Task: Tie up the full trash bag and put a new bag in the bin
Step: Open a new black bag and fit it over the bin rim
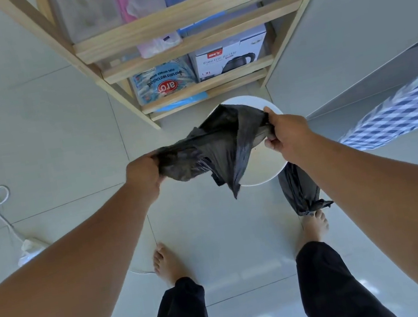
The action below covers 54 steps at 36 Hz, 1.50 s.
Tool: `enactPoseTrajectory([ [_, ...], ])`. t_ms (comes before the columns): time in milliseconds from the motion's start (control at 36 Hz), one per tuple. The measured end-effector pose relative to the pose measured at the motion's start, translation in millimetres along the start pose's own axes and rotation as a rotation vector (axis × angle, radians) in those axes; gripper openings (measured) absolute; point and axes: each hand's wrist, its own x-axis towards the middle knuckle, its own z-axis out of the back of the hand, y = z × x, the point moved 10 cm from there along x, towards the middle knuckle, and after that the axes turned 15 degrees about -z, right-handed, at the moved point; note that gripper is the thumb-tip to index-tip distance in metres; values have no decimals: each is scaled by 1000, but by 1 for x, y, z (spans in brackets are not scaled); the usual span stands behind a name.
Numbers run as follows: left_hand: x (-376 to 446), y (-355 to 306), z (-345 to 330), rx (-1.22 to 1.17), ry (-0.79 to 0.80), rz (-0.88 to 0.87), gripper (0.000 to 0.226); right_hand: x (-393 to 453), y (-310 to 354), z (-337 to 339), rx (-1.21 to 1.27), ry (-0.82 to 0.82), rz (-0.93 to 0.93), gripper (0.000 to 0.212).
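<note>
Your left hand (143, 171) pinches one end of the new black bag (211, 148), your right hand (285, 131) the other, fingers closed on the plastic; stretched crosswise, it hangs directly above the white bin (266, 173), tied full bag (301, 195) beside it

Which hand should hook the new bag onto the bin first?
Probably the right hand. It grips the new bag directly above the white bin rim, while the left hand holds the other end out over bare floor.
</note>
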Motion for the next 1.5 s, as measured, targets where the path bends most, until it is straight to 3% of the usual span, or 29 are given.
enactPoseTrajectory([
  [83,9,2,4,-204,-93,78,34,3,-6,1,62,90,-39,33],
  [139,8,4,2,-277,-122,148,38,7,-10,6,245,145,-83,29],
  [250,7,1,8,-243,-117,149,34,14,-4,19,415,186,-51,18],
  [306,5,-3,11,-195,-99,137,24,19,-8,25,454,177,-85,28],
  [389,7,-12,9,-136,-88,95,35,20,-14,33,385,117,-105,24],
  [472,6,-22,-6,-88,5,71,44,22,-14,45,68,-23,-54,19],
  [556,0,-27,-22,11,102,80,52,16,-3,44,-379,-171,130,24],
  [667,-8,-34,-46,141,174,60,58,-29,28,10,-696,-339,612,29],
  [750,-13,-37,-58,235,188,50,64,-56,30,-19,-774,-323,820,46],
  [833,-14,-44,-64,339,197,4,67,-84,31,-36,-698,-274,987,61],
  [917,-13,-48,-71,404,231,-32,60,-105,33,-44,-680,-249,1133,59],
  [1000,-11,-52,-74,452,246,-70,56,-113,28,-55,-812,-266,1244,49],
  [1083,-13,-59,-78,458,257,-103,52,-95,17,-67,-1053,-276,1184,62],
  [1139,-17,-60,-81,424,292,-87,48,-80,10,-68,-1154,-270,1106,57],
  [1222,-25,-60,-93,410,464,-100,52,-68,22,-51,-957,-234,957,37],
  [1306,-26,-65,-97,774,622,-305,36,-45,35,-14,-593,-248,618,46],
  [1389,-9,-67,-79,1088,483,-456,36,-33,41,7,-371,-176,433,48],
  [1500,6,-70,-28,1070,113,-394,17,-22,48,27,-475,-136,388,25],
])
